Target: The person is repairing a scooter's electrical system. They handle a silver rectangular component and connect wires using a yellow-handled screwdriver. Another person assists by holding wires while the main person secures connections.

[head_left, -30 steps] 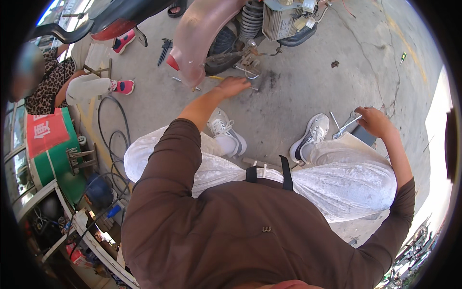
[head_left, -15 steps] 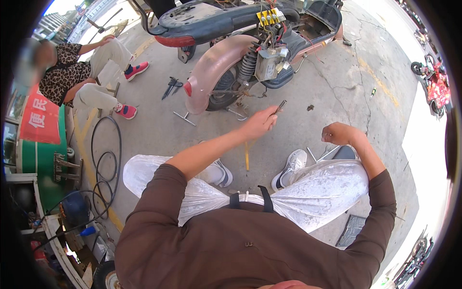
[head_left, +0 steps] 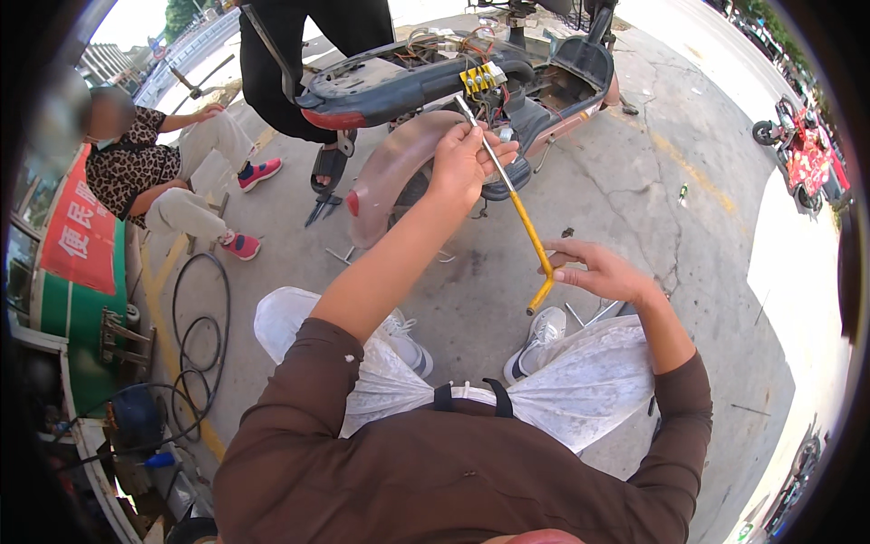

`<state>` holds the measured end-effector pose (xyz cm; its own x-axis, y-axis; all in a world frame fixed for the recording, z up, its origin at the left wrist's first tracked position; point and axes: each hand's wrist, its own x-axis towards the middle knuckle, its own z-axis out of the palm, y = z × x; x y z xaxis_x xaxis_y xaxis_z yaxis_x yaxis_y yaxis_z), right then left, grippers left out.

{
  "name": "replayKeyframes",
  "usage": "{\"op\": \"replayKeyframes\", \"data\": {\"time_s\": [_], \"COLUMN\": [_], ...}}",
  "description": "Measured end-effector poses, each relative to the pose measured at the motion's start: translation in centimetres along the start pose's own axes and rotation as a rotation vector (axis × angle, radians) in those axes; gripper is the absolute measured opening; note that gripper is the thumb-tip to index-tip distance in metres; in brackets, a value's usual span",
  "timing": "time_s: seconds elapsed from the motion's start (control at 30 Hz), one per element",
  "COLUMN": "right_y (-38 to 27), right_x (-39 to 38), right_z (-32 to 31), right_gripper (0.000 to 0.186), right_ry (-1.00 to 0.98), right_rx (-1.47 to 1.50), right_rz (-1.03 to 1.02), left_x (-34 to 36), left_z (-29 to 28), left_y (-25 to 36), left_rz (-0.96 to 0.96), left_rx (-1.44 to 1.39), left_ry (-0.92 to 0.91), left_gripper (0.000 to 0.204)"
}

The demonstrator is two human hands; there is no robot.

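A long socket wrench point(head_left: 516, 203) with a silver shaft and a yellow, bent handle slants across the middle of the view. The fingers of my left hand point(head_left: 467, 163) are closed round its silver shaft, in front of the scooter. My right hand point(head_left: 594, 269) has its thumb and fingers at the yellow handle near the bend, in a light grip. Beyond my hands stands a partly stripped scooter point(head_left: 408, 163) with a pinkish rear fender. Wires and a yellow terminal block point(head_left: 483, 78) show on it. The wrench's silver end lies in front of the scooter; whether it touches is unclear.
A seated person point(head_left: 149, 172) is at the left; another in black trousers point(head_left: 272, 82) stands behind the scooter. A black hose point(head_left: 220, 335) coils on the ground. Metal T-handle tools point(head_left: 598, 315) lie by my right shoe, and dark tools point(head_left: 323, 208) near the fender.
The socket wrench has swung so its yellow handle points toward my right side. My right hand has moved left to that handle. The view has shifted, showing more of the standing person.
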<state>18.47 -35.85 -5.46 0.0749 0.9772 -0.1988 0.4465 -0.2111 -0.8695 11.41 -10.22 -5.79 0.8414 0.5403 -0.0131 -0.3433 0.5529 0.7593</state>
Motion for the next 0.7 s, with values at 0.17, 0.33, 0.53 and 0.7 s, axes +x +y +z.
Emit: {"op": "replayKeyframes", "data": {"time_s": [0.17,0.33,0.53,0.7], "right_y": [-2.4,-3.9,-3.9,-3.4], "right_x": [-1.9,-1.0,-2.0,-2.4], "right_z": [0.0,1.9,1.5,2.3], "right_gripper": [0.061,0.051,0.033,0.036], "right_ry": [0.273,0.48,0.588,0.677], "right_rx": [0.149,-0.169,0.439,0.74], "right_rz": [-0.241,0.076,0.079,0.08], "left_x": [2.5,1.3,4.8,7.7], "left_z": [-1.0,1.7,-2.8,-3.9], "left_y": [-1.1,-1.7,-1.7,-1.2], "left_rz": [-0.07,0.008,0.254,0.442], "left_rx": [-0.266,-0.174,0.385,0.508], "left_ry": [0.131,-0.01,0.223,0.264], "left_gripper": [0.013,0.016,0.027,0.039]}}
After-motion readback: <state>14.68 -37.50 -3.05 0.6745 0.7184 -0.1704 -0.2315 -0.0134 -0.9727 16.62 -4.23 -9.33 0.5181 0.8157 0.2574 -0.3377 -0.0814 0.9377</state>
